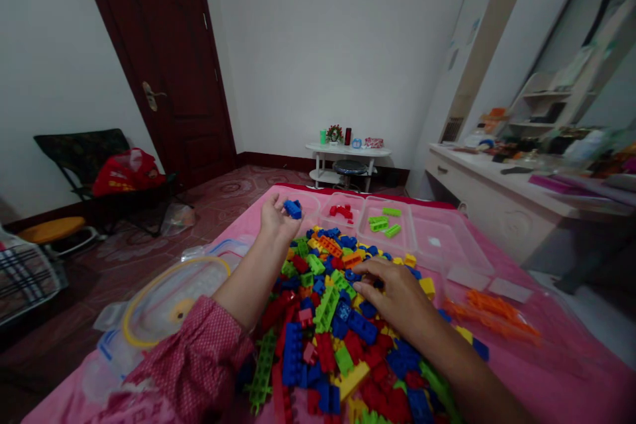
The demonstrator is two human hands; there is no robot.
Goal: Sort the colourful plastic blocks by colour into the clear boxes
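Observation:
My left hand (281,220) is held palm up beyond the pile, fingers curled around a blue toy brick (293,209). Spread before me is a heap of plastic toy bricks (326,308) in blue, red, green, yellow and orange. My right hand (395,288) reaches down onto the middle of this heap. Its thumb and index finger close about a small blue brick (352,275) there; the other fingers are partly hidden behind them.
Behind the heap stand clear trays, one with red pieces (341,212), one with green bricks (385,224). A clear lid with a yellow ring (130,318) lies left, orange pieces (491,315) right. A pink cloth (561,371) covers the table.

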